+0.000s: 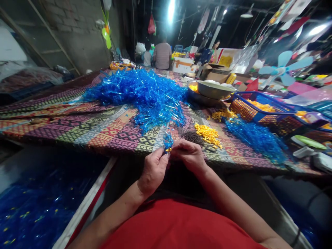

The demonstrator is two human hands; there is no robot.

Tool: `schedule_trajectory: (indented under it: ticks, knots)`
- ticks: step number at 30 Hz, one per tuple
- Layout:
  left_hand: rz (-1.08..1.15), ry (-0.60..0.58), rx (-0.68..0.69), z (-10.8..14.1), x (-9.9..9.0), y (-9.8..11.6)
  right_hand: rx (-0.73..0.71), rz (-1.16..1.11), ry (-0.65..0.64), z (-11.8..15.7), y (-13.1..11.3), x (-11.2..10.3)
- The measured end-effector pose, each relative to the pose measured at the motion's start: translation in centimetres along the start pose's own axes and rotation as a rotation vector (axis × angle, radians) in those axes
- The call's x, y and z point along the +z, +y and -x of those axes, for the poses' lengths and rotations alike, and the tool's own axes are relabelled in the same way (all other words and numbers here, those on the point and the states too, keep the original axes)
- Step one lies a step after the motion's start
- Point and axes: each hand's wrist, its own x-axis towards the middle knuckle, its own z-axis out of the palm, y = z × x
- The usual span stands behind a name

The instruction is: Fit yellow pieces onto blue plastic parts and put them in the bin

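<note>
At the table's front edge, my left hand (154,169) pinches a clear blue plastic piece (168,138) between thumb and fingers. A small yellow plastic part (168,149) shows at the lower end of that piece. Close against it on the right is my right hand (190,155), its fingertips pressed together; what they hold, if anything, is hidden. Just beyond my right hand lie a small pile of dark beads (194,137) and a pile of yellow plastic parts (208,135). A large heap of blue plastic pieces (145,93) spreads across the patterned cloth (103,129).
On the right are another blue pile (256,140), a blue basket (261,110) of yellow parts, metal bowls (215,91) and a fan (284,67). A bin (85,207) with blue pieces stands below left. People (162,55) sit at the back.
</note>
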Motion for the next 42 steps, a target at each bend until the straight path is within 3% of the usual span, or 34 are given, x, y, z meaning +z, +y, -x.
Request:
schedule_trajectory:
  ticks: [7,19,23,29,33,42]
  knots:
    - [0.106,-0.058,-0.116,0.1,0.2,0.0,0.038,-0.013,-0.02,0.3,0.1,0.3]
    - [0.043,-0.009,-0.108,0.2,0.3,-0.8,-0.136,0.195,-0.096,0.4,0.1,0.4]
    - [0.068,-0.009,-0.151,0.0,0.4,-0.8,-0.177,0.251,-0.037,0.4,-0.3,0.3]
    - [0.209,-0.025,-0.254,-0.1,0.1,-1.4,-0.204,0.445,0.167,-1.1,0.9,-3.7]
    - [0.225,-0.027,-0.247,-0.1,0.3,-2.1,-0.211,0.7,0.08,-1.7,2.1,-5.5]
    - [0.133,-0.102,-0.196,-0.2,0.3,-1.4,-0.48,0.571,-0.028,-0.6,-0.5,-1.2]
